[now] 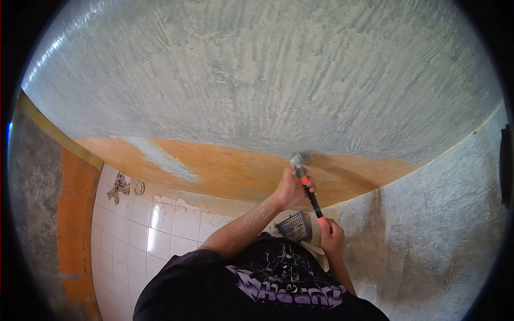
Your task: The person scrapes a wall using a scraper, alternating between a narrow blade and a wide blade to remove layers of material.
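Observation:
Both hands hold a long-handled scraper (314, 202) with a black and orange handle. My left hand (292, 188) is wrapped round the upper part, just below the metal head. My right hand (332, 235) is closed round the lower end of the handle, near its orange band. The scraper's head touches or nearly touches the wall, at the border between a rough grey-white scraped surface (257, 91) and a strip of orange paint (235, 168). Pale dust specks my left forearm.
A blue-grey tray (307, 229) stands on the floor below my hands. Left on the white tiles (136, 227) lie a crumpled rag (119, 187) and a tape-like ring (139, 188). A patchy grey wall (428, 224) rises at right; an orange-edged wall (74, 208) stands left.

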The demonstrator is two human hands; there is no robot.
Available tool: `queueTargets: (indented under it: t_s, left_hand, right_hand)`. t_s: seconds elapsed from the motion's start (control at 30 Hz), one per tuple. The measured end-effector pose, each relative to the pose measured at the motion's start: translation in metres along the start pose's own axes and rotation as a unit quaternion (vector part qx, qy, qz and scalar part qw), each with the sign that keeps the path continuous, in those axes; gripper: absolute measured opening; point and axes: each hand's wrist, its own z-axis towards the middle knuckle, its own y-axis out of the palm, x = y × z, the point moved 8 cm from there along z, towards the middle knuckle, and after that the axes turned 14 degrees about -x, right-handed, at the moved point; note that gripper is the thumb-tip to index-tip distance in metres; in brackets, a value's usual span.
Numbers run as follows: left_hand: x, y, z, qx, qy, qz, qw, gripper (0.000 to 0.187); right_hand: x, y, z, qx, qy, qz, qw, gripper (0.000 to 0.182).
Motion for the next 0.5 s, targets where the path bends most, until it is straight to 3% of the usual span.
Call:
queueTargets:
  t_s: [0.07, 0.27, 0.43, 0.5]
  left_hand:
    - [-0.015, 0.001, 0.008, -0.012, -0.031, -0.003, 0.999, 0.047]
    - [0.011, -0.008, -0.008, -0.003, 0.011, -0.012, 1.000, 0.045]
    - [-0.001, -0.009, -0.003, 0.000, -0.023, -0.016, 1.000, 0.048]
    - [-0.002, -0.008, -0.006, -0.009, -0.033, -0.013, 0.999, 0.048]
  right_hand:
    - [0.009, -0.005, 0.002, -0.002, 0.003, 0.012, 1.000, 0.029]
    - [0.008, 0.006, 0.013, -0.022, 0.004, 0.010, 1.000, 0.028]
    - [0.024, 0.007, 0.005, -0.024, 0.036, 0.061, 0.997, 0.028]
    - [0.020, 0.006, 0.007, -0.042, 0.048, 0.013, 0.998, 0.028]
